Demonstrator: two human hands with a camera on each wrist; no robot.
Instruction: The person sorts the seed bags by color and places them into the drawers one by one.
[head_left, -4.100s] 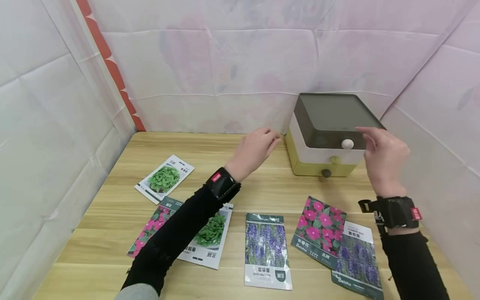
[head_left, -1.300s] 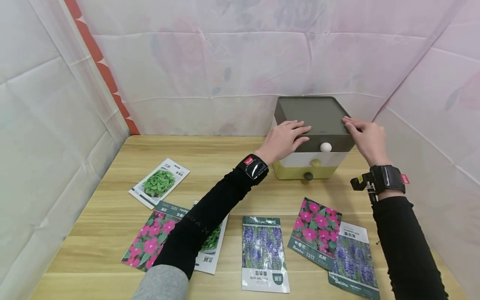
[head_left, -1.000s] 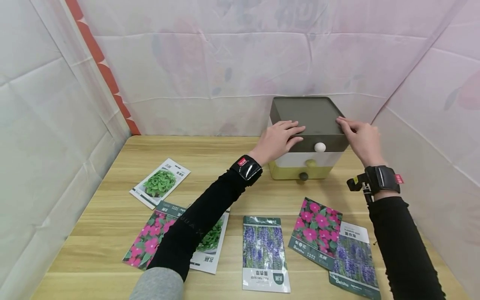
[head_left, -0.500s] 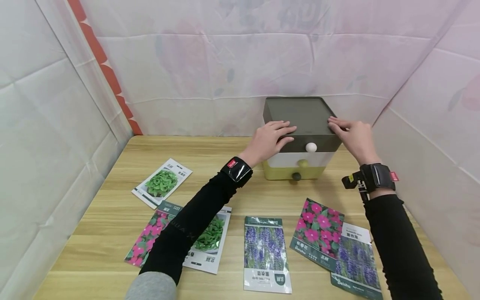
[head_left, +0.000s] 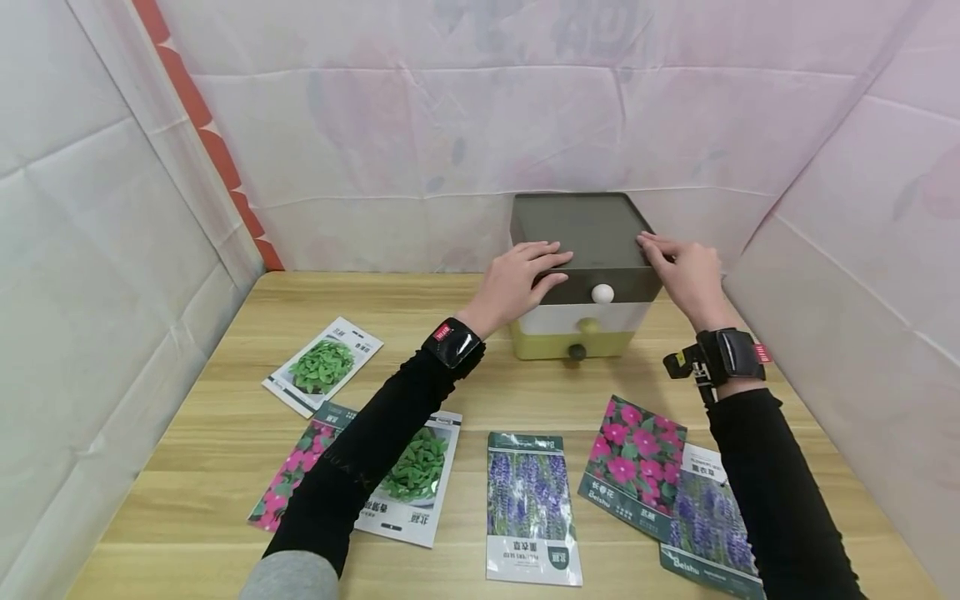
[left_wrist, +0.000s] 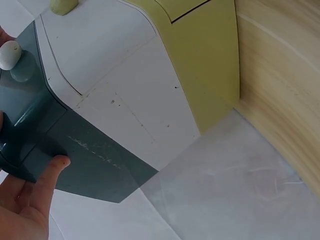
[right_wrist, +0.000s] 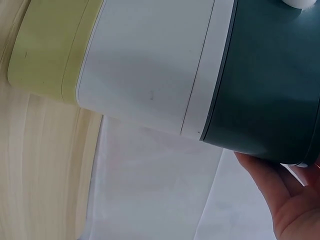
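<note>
Both hands sit on the drawer box at the desk's back edge. Left hand and right hand each rest flat on its dark top, fingers straight, pinching nothing. Seed packets lie along the front edge.

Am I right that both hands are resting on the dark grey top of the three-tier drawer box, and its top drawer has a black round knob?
Not quite. Both hands, left and right, do rest on the dark grey top of the three-tier drawer box, but the top drawer's round knob is white, as the head view shows.
</note>
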